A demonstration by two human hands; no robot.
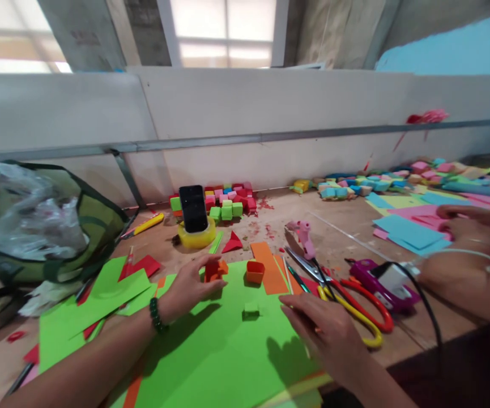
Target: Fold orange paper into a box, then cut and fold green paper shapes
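My left grip (189, 283) pinches an orange folded piece (213, 272) between thumb and fingers above a bright green sheet (211, 357) on the worktop (333, 215). Just right of it stands a small orange paper box (255, 275); nearer me, a little green folded piece (251, 310) lies on the sheet. My right grip (327, 326) hangs over the sheet's right side, fingers extended and close to one another; a speck of orange shows by the palm, and I cannot tell whether anything is held there. Scissors (306, 263) with red and yellow handles lie beside it, near a pink glue gun (304, 233) and a purple device (363, 275). Beyond, a phone (192, 208) leans upright at a yellow tape roll (197, 235), bright paper cubes (226, 211) clustered behind. At right, a co-worker's hands (469, 229) meet over pink paper, next to blue sheets (412, 232).
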